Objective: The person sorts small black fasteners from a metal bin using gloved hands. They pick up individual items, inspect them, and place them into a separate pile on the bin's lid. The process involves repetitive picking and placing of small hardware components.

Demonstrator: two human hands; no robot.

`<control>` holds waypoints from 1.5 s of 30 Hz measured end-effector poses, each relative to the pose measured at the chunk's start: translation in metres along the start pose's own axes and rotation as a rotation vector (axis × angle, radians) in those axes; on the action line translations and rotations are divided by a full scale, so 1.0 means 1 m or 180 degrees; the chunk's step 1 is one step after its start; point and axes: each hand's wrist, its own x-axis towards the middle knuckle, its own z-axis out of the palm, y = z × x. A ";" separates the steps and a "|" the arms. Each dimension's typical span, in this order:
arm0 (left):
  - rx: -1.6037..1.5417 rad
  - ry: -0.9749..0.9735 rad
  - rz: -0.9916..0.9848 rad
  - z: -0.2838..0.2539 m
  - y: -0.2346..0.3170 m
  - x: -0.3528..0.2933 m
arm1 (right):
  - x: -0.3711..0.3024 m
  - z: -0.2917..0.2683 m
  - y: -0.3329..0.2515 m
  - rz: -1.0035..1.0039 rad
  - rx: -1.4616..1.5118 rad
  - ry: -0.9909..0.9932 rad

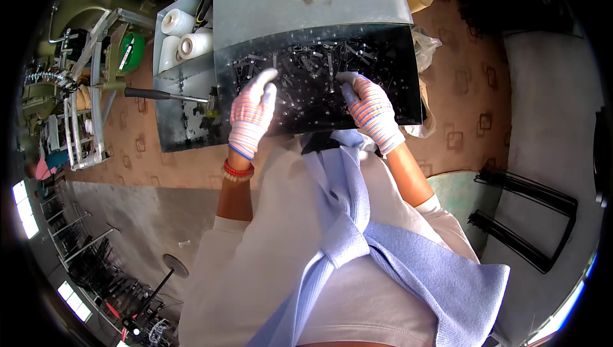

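Head view, and small metal parts (310, 64) lie loose, jumbled inside the metal box (412, 72) at twelve o'clock! Left hand (252, 114) at ten, right hand (371, 109) near two, both gloved, both over the heap; whether either grip is clamped on a part, I cannot tell. Judging by that heap, plenty remains to pick through, with no finished batch showing.
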 end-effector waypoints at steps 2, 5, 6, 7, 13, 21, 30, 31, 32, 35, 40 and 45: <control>0.0463 -0.0363 0.0332 0.011 0.003 -0.005 | 0.002 0.004 -0.001 -0.0519 -0.0115 -0.0181; 0.1139 -0.0411 0.0870 0.036 -0.003 -0.014 | 0.001 0.014 -0.013 -0.1018 -0.0269 -0.0590; 0.1482 -0.0389 0.0844 0.039 -0.003 -0.014 | 0.004 0.024 -0.010 -0.1125 -0.0181 -0.0625; 0.1824 -0.0368 0.0816 0.042 -0.004 -0.014 | 0.006 0.033 -0.004 -0.1230 -0.0093 -0.0658; 0.2448 -0.0214 0.0118 0.016 -0.023 -0.020 | 0.013 0.015 -0.008 -0.0124 -0.1485 -0.0937; 0.1535 0.0341 0.0663 0.024 -0.025 -0.023 | 0.012 0.014 0.011 -0.0930 -0.0659 -0.0299; 0.0765 0.0073 0.0135 0.034 -0.028 -0.026 | 0.022 0.022 0.000 -0.0426 -0.0328 -0.1150; 0.0775 0.0089 0.0098 0.036 -0.029 -0.027 | 0.032 0.017 -0.003 -0.0733 -0.0183 -0.0868; 0.0837 0.0004 0.0009 0.034 -0.026 -0.027 | 0.047 0.015 -0.007 -0.0639 -0.0056 -0.0610; 0.0757 -0.0006 -0.0001 0.031 -0.025 -0.027 | 0.104 0.003 -0.014 -0.1586 -0.0367 0.0522; 0.0867 0.0189 0.0089 0.032 -0.027 -0.031 | 0.178 0.005 -0.050 -0.0634 -0.1786 0.0613; 0.0619 0.0112 -0.0122 0.035 -0.030 -0.030 | 0.215 0.016 -0.035 -0.0691 -0.1773 0.0410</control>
